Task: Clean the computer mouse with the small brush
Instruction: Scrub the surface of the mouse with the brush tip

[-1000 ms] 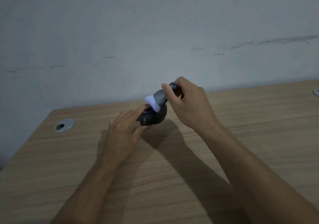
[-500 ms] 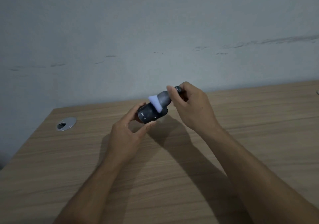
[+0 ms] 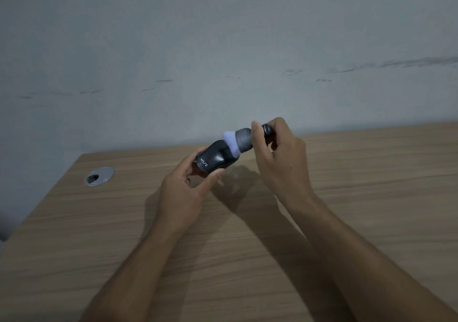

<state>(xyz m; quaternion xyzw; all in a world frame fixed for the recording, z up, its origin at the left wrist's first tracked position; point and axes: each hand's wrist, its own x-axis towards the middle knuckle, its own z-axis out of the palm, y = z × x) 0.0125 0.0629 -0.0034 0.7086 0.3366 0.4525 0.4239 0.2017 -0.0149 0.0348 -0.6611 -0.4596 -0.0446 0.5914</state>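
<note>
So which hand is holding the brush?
The right hand pinches the small brush, white bristles on the mouse; the left hand holds the mouse.

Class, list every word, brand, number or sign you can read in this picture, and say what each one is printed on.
"WISE": white letters on the rear end of the black mouse, held in the left hand.
Brush, in the right hand: no readable text.

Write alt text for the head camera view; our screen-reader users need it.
A person's left hand holds a black computer mouse just above a wooden desk while the right hand presses a small brush with pale bristles against it. A round metal cable hole sits at the desk's left, before a bare grey wall.
</note>
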